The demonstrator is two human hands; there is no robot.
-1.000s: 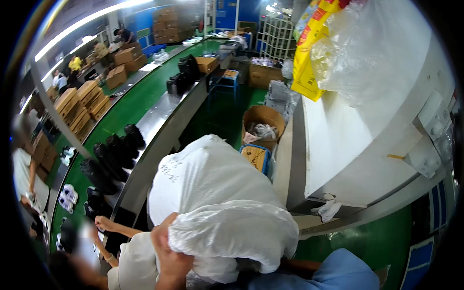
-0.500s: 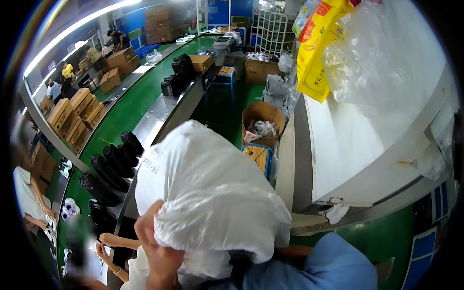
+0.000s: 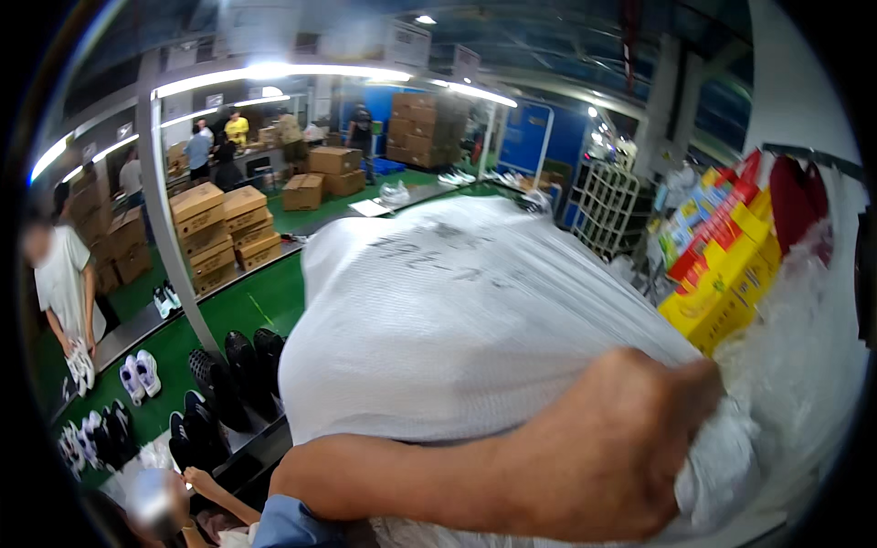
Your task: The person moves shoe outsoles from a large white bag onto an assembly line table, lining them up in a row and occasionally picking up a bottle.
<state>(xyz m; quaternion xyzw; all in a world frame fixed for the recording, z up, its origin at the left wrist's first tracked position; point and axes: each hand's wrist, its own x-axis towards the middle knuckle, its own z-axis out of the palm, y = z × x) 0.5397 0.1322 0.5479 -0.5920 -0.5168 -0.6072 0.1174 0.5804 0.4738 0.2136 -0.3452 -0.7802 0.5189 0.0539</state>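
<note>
Head view: we are gripping the white woven sack (image 3: 475, 329) with one hand (image 3: 630, 447), fist clamped at its 5 o'clock corner. Which hand it is, we cannot tell. Black shoes (image 3: 228, 384) are lying at 9 o'clock.

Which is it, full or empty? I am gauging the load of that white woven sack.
Full: the white sack bulges round and taut, and a hand grips its bunched end.
</note>
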